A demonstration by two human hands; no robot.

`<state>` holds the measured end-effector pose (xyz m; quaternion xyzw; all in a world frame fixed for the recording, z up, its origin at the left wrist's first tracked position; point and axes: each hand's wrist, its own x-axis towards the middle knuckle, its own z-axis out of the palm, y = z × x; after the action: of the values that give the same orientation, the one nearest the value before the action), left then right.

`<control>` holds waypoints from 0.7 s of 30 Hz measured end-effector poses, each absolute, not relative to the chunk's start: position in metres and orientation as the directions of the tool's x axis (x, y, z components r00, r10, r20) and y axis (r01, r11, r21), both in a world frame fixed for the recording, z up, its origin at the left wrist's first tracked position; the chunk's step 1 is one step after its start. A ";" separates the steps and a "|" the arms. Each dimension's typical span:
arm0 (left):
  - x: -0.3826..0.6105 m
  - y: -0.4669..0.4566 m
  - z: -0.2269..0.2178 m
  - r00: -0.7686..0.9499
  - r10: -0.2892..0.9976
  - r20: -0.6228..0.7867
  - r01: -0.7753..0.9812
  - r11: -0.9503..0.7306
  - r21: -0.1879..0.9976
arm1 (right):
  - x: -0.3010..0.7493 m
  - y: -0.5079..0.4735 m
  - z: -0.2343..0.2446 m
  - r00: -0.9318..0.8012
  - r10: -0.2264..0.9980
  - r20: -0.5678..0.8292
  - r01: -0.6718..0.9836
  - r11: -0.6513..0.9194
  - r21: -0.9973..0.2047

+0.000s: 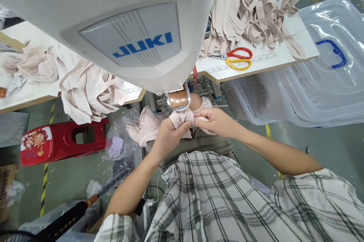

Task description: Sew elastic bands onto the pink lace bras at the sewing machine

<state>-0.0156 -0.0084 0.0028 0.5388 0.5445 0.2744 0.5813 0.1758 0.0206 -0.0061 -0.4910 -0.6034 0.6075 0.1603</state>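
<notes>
Pinches the cloth (180, 117) close by the machine (125, 18) in the grip of left hand (170, 135) and right hand (217, 121), likely to keep it from slipping.

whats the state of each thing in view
left hand, closed on pale fabric
right hand, pinching pale fabric
pale fabric, creased, held by both hands
scissors, lying on the table, blade gap unclear
strips at right, heaped loosely
strips at left, hanging over the edge

Machine head (136, 41): one. Scissors (240, 58): one pair. Red stool (62, 147): one. Blue handle (337, 50): one. Strap piles (247, 14): two. Left grip (169, 137) and right grip (217, 121): two total.
</notes>
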 end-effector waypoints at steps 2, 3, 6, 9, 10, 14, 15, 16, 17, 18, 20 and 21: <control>-0.017 -0.007 0.003 0.259 0.904 -0.341 0.283 0.267 0.921 | 0.176 0.021 -0.006 -0.477 0.762 -0.438 0.379 -0.271 -0.885; -0.018 -0.006 0.002 0.268 0.900 -0.344 0.278 0.269 0.922 | 0.175 0.021 -0.006 -0.488 0.748 -0.450 0.361 -0.296 -0.884; -0.021 -0.004 -0.001 0.295 0.882 -0.367 0.220 0.311 0.925 | 0.174 0.020 -0.006 -0.519 0.723 -0.455 0.271 -0.366 -0.890; -0.023 -0.004 -0.004 0.293 0.873 -0.390 0.161 0.357 0.920 | 0.172 0.018 -0.006 -0.522 0.718 -0.461 0.201 -0.422 -0.884; -0.024 -0.004 -0.004 0.292 0.872 -0.394 0.147 0.366 0.919 | 0.171 0.018 -0.006 -0.516 0.719 -0.466 0.198 -0.429 -0.881; -0.024 -0.003 -0.001 0.292 0.875 -0.385 0.123 0.365 0.923 | 0.170 0.017 -0.004 -0.489 0.749 -0.446 0.226 -0.385 -0.895; -0.025 -0.003 0.001 0.296 0.878 -0.377 0.125 0.355 0.926 | 0.169 0.017 -0.003 -0.485 0.757 -0.439 0.228 -0.375 -0.899; -0.025 -0.002 0.002 0.301 0.880 -0.368 0.129 0.344 0.930 | 0.169 0.017 -0.003 -0.482 0.760 -0.435 0.227 -0.372 -0.900; -0.025 -0.001 0.003 0.307 0.880 -0.362 0.135 0.336 0.932 | 0.169 0.017 -0.002 -0.481 0.760 -0.437 0.227 -0.374 -0.899; -0.025 -0.001 0.004 0.310 0.881 -0.357 0.139 0.330 0.934 | 0.169 0.017 -0.002 -0.484 0.756 -0.442 0.226 -0.379 -0.897; -0.025 -0.001 0.005 0.306 0.885 -0.351 0.142 0.322 0.936 | 0.168 0.017 -0.003 -0.495 0.746 -0.445 0.225 -0.385 -0.895; -0.025 -0.001 0.005 0.299 0.888 -0.348 0.143 0.319 0.937 | 0.168 0.017 -0.004 -0.500 0.745 -0.442 0.222 -0.383 -0.897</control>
<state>-0.0254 -0.0010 0.0052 0.5027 0.5127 0.2960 0.6300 0.1678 0.0174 -0.0035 -0.4630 -0.5220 0.6909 0.1894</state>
